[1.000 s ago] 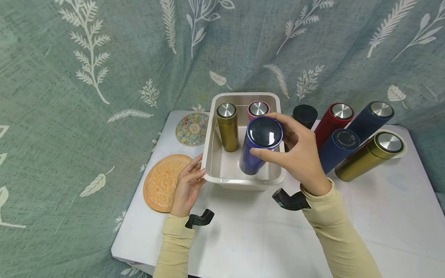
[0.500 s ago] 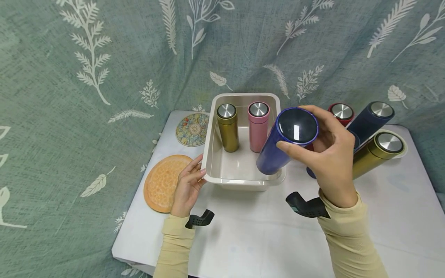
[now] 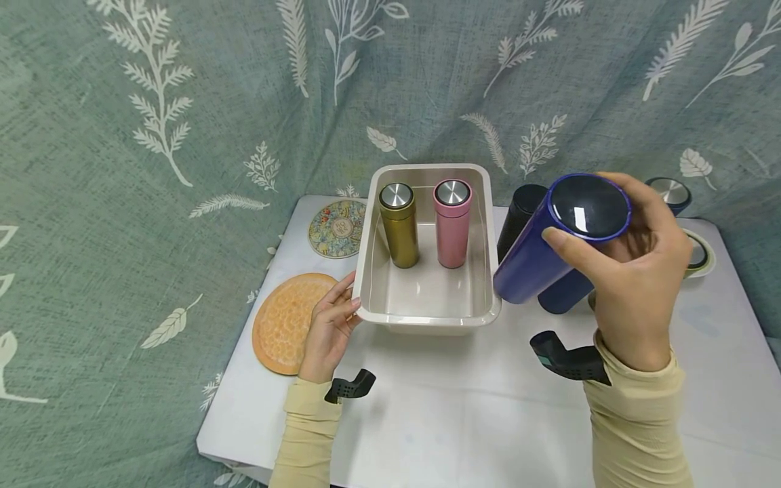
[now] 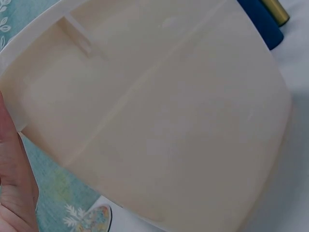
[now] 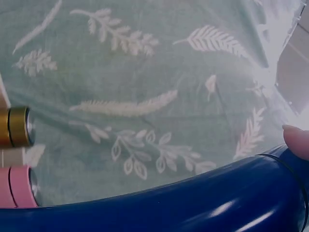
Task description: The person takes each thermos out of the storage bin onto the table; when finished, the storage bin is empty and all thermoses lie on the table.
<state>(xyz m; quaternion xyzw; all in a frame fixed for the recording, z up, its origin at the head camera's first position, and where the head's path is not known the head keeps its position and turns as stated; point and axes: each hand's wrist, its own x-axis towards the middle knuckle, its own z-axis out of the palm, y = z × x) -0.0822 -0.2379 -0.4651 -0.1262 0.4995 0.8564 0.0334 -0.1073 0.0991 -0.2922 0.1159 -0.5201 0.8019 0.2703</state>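
Note:
My right hand (image 3: 647, 271) grips a glossy blue thermos (image 3: 531, 257) around its dark-topped upper end. The thermos is tilted, its lower end over the right side of a cream plastic bin (image 3: 427, 321); whether it touches the rim I cannot tell. In the right wrist view the blue thermos (image 5: 169, 208) fills the lower edge. My left hand (image 3: 329, 335) holds the bin's front left rim, thumb on the edge and fingers along the outer side. Inside the bin a gold thermos (image 3: 403, 237) and a pink thermos (image 3: 453, 237) stand upright at the back, apart.
Right of the bin stand a black bottle (image 3: 515, 220) and a navy bottle (image 3: 561, 293), partly hidden. Another dark blue bottle (image 3: 671, 193) and a pale round dish (image 3: 709, 261) show behind my right hand. Left lie a round orange-brown mat (image 3: 283, 329) and a patterned coaster (image 3: 334, 227).
My right hand has carried the blue thermos from above the bin to the right, tilting it further. The pink thermos is now uncovered. My left hand has stayed on the rim.

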